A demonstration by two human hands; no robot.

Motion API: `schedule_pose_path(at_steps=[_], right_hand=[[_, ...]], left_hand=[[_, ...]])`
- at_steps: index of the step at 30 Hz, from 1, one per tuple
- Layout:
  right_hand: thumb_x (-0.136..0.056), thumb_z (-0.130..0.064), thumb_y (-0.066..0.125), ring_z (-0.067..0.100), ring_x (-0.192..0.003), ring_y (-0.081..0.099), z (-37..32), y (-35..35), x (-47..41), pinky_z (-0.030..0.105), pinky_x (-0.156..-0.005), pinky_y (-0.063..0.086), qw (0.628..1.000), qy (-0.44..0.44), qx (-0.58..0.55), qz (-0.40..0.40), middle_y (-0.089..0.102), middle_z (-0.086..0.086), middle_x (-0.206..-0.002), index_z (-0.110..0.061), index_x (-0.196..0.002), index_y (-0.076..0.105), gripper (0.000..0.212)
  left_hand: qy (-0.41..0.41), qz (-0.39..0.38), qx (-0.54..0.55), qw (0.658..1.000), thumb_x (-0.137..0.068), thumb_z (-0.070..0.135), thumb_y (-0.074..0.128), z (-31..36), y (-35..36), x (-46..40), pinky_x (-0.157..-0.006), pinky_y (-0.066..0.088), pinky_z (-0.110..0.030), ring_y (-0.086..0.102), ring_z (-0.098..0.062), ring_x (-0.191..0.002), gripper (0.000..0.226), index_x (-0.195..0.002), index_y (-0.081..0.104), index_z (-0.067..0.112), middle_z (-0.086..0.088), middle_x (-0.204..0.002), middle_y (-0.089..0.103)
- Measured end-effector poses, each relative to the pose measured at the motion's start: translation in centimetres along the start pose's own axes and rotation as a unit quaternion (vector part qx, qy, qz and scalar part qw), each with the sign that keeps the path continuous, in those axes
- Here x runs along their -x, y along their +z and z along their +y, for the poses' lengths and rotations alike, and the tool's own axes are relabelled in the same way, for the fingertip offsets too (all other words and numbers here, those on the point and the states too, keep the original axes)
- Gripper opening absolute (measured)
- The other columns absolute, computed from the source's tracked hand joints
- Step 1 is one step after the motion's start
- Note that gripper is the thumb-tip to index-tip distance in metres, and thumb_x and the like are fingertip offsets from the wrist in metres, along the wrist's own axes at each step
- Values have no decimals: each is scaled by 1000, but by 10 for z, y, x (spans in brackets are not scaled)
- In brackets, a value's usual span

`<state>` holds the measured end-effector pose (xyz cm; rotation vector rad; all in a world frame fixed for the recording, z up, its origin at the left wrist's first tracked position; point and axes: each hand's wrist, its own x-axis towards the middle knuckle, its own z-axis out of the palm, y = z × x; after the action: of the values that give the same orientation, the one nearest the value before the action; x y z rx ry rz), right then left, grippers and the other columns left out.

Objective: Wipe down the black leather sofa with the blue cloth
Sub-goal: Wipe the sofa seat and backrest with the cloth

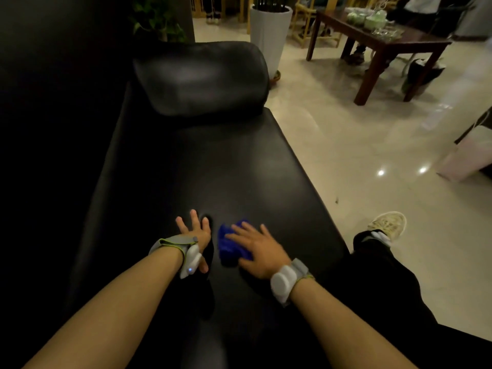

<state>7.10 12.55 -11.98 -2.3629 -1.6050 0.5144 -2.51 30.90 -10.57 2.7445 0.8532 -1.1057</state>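
The black leather sofa (226, 161) stretches away from me, its long seat ending at a padded armrest (199, 78). A crumpled blue cloth (229, 245) lies on the near part of the seat. My right hand (258, 251) rests flat on top of the cloth, fingers spread, pressing it against the leather. My left hand (195, 233) is planted on the seat just left of the cloth, fingers apart, holding nothing. Both wrists wear grey bands with white sensor units.
Glossy tiled floor (359, 155) runs along the sofa's right edge. A dark wooden table (386, 41) with glassware stands at the far right, a white planter (269, 33) behind the armrest. My leg and shoe (388, 225) are on the floor at right.
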Motion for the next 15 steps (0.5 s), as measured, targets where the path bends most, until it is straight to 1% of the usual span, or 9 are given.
schedule_pose_path(at_steps=[2, 3, 4, 6, 8, 10, 12, 13, 15], right_hand=[[-87, -37, 58, 7, -149, 4, -5, 3, 1, 49, -116, -8, 1000, -15, -7, -7, 14, -15, -162, -43, -151, 23, 72], [-88, -38, 58, 6, -149, 7, 2, -2, 3, 50, -117, -7, 1000, 11, -15, 11, 14, -16, -162, -43, -151, 23, 72], [-89, -38, 58, 7, -149, 11, 15, -10, 7, 51, -117, -5, 997, 58, -22, 36, 15, -16, -161, -43, -151, 24, 71], [-91, -36, 58, 12, -147, 21, 48, -29, 21, 53, -119, 2, 973, 209, -51, 86, 23, -11, -160, -36, -150, 29, 67], [-91, -31, 57, 23, -140, 36, 82, -46, 38, 53, -117, 19, 919, 354, -113, 128, 38, 1, -153, -24, -146, 38, 59], [-89, -27, 55, 32, -133, 42, 94, -51, 46, 50, -110, 34, 882, 423, -145, 147, 45, 11, -145, -15, -140, 43, 53], [-89, -32, 56, 32, -137, 35, 85, -43, 42, 46, -109, 35, 899, 409, -87, 128, 39, 10, -148, -16, -142, 39, 58], [-89, -36, 57, 29, -140, 30, 76, -37, 38, 45, -111, 33, 921, 364, -60, 122, 34, 8, -152, -18, -146, 35, 63], [-88, -37, 58, 22, -147, 20, 53, -27, 29, 44, -118, 23, 967, 229, -40, 104, 24, 0, -160, -26, -151, 29, 71]], left_hand=[[14, 28, 42, 999, -75, 42, 82, -3, 3, -2, -118, 13, -61, -12, -54, -144, 129, -156, -14, 13, -24, -157, -27], [16, 30, 64, 997, -74, 39, 84, -4, 4, -3, -118, 12, -61, -13, -53, -144, 130, -156, -14, 16, -21, -158, -29], [13, 22, 80, 996, -73, 39, 84, -5, 5, -3, -119, 11, -60, -16, -52, -144, 131, -156, -16, 18, -19, -158, -30], [18, 21, 96, 995, -73, 36, 85, -8, 7, -3, -119, 11, -61, -18, -51, -144, 131, -155, -15, 20, -17, -158, -30], [36, 50, 83, 995, -74, 32, 85, -10, 6, -3, -115, 14, -64, -11, -52, -145, 127, -156, -11, 18, -20, -159, -25], [36, 58, 63, 996, -73, 39, 85, -11, -2, -4, -114, 18, -63, -4, -52, -146, 127, -157, -7, 15, -22, -160, -18], [45, 59, 68, 995, -70, 50, 83, -3, -17, -5, -116, 21, -56, 0, -52, -146, 125, -157, 0, 14, -22, -161, -7], [68, 63, 74, 993, -70, 54, 81, 6, -26, -7, -116, 20, -55, -2, -50, -147, 125, -157, 0, 17, -19, -163, -7], [123, 82, 64, 987, -63, 60, 83, 31, -45, -9, -114, 21, -63, -12, -43, -149, 135, -157, -7, 22, -6, -164, -14]])
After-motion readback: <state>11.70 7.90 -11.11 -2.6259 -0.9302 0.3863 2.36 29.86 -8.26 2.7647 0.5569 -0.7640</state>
